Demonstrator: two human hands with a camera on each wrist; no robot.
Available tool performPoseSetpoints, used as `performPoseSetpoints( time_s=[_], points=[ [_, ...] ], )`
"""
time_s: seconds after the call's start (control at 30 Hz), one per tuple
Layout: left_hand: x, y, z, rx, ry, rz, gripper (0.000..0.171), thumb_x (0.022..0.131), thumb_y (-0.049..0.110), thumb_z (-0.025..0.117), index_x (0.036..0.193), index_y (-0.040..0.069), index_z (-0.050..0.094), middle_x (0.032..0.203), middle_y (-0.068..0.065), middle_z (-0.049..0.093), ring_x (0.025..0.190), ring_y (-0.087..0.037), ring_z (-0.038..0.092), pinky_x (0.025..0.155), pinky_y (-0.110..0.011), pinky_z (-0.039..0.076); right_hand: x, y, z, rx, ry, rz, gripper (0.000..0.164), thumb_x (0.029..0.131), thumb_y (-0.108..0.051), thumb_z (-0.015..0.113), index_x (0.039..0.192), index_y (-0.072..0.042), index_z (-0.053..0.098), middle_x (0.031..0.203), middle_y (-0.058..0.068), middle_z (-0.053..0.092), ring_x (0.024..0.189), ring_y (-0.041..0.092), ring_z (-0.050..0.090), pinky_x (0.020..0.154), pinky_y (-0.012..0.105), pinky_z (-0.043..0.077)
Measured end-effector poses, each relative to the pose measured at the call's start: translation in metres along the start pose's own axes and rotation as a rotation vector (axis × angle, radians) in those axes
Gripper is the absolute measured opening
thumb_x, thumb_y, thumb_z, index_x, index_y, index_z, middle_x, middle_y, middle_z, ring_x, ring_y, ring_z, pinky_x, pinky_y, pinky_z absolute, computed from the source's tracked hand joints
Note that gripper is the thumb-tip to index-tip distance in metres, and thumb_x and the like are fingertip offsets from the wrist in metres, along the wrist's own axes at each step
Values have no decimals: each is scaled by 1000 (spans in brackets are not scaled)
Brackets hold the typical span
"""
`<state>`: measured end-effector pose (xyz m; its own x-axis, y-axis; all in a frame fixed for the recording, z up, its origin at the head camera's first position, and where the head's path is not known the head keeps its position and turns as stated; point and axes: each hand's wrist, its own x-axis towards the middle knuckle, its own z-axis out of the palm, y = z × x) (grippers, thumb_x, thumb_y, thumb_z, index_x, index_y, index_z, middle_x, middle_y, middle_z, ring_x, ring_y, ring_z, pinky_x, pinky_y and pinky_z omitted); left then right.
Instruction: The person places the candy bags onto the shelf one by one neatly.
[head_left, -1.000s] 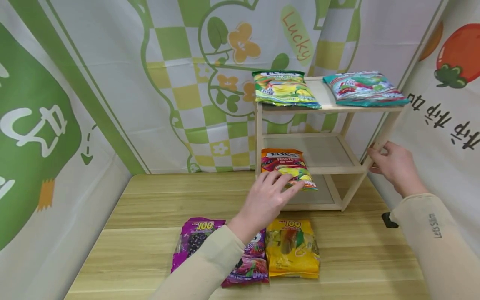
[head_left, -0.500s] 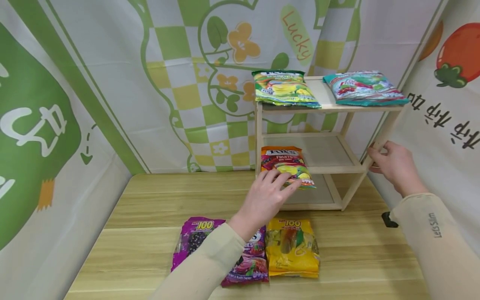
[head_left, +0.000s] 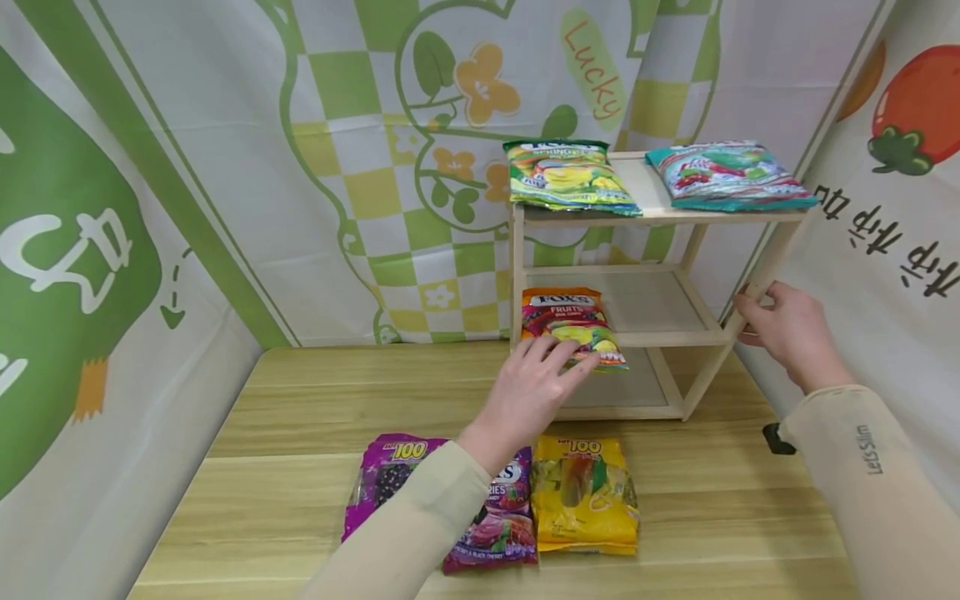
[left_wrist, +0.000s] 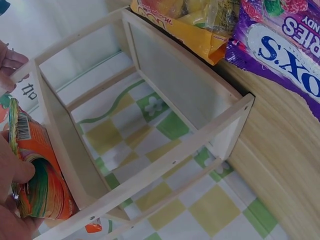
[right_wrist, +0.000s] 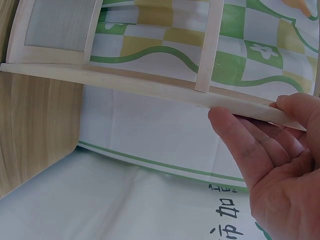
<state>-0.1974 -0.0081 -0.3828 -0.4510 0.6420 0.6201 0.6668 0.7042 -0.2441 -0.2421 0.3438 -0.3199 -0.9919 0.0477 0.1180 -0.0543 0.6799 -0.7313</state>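
Observation:
My left hand point(head_left: 528, 387) holds an orange and red Fox's Fruits candy bag point(head_left: 562, 310) at the left of the middle shelf of a small wooden rack point(head_left: 675, 340). In the left wrist view, the thumb presses the underside of the candy bag point(left_wrist: 42, 175); the other fingers lie mostly hidden on its far side. The bag's front end sticks out past the shelf edge, slightly tilted. At the rack's right side, my right hand point(head_left: 798, 333) grips the slanted front post. The right wrist view shows thumb and fingers around that post point(right_wrist: 175, 91).
A green and yellow candy bag point(head_left: 566, 179) and a teal and red one point(head_left: 735, 179) lie on the top shelf. Before the rack, on the wooden table point(head_left: 300, 400), are two purple bags, one partly behind my left sleeve point(head_left: 420, 525), and a yellow bag point(head_left: 585, 500). Printed cloth surrounds the table.
My left hand has pushed the Fox's Fruits bag slightly farther back over the middle shelf. The right hand keeps its place on the post.

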Motion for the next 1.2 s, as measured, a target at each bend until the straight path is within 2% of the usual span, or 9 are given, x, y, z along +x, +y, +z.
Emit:
performPoseSetpoints(
  time_s=[0.43, 0.57, 0.97, 1.2],
  points=[
    [3, -3, 2, -2, -52, -11, 46, 97, 7, 69, 140, 23, 62, 135, -7, 63, 120, -27, 61, 102, -40, 55, 0, 1, -1, 10, 0, -10, 53, 109, -31, 43, 136, 15, 47, 133, 43, 52, 72, -7, 67, 65, 17, 60],
    [4, -5, 4, -3, -40, -11, 44, 98, 7, 68, 139, 23, 63, 134, -7, 64, 119, -26, 61, 101, -40, 56, 0, 1, -1, 12, -2, -9, 53, 109, -31, 43, 136, 14, 47, 135, 42, 51, 73, -8, 66, 67, 20, 61],
    [7, -8, 9, 41, 3, 1, 40, 97, 11, 71, 135, 24, 66, 130, -6, 66, 116, -26, 64, 97, -37, 58, -1, 0, 0, 12, -4, -4, 53, 109, -31, 43, 137, 14, 46, 136, 42, 50, 76, -7, 65, 66, 15, 59],
    [10, -9, 13, 48, 24, 3, 35, 99, 12, 68, 132, 25, 68, 128, -6, 67, 113, -26, 65, 95, -37, 59, -1, 0, 0, 21, -3, -8, 52, 109, -31, 43, 134, 14, 47, 135, 42, 51, 75, -9, 64, 66, 16, 60]
  ],
)
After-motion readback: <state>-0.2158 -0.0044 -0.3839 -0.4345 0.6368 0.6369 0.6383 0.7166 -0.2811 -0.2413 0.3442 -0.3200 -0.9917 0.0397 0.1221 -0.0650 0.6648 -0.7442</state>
